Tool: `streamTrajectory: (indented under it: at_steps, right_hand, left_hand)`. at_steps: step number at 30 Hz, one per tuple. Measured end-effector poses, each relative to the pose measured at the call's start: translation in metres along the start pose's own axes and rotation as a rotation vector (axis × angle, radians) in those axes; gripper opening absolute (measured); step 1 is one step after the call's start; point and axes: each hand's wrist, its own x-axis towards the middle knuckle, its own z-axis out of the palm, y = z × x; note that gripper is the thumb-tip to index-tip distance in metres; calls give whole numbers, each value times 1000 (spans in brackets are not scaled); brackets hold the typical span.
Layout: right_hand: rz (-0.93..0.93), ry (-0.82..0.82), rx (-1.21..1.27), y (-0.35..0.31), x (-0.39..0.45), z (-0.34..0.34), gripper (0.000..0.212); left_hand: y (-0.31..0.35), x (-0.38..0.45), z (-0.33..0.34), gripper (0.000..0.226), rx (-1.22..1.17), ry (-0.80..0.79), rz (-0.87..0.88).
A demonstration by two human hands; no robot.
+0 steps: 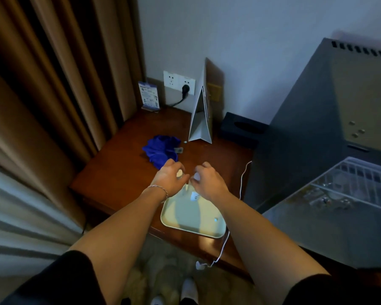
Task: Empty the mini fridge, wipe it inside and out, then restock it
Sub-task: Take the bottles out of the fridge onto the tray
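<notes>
Gripping 2 bottles, left hand (168,176) and right hand (207,179) (1 each); lower upright onto tray (180,219) beneath.
</notes>
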Motion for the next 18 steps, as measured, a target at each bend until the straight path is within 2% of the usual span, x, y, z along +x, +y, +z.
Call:
streamTrajectory:
  at_steps: [5, 13, 18]
  right_hand:
    - [37, -6, 9, -2, 4, 6, 34]
    - [108, -5, 69, -12, 0, 2, 34]
    - [125, 13, 72, -13, -6, 2, 35]
  left_hand:
    - [1, 5, -3, 24, 64, -13, -1]
    - [-5, 6, -13, 23, 71, -71, 133]
    - [-8, 6, -12, 27, 67, -95, 121]
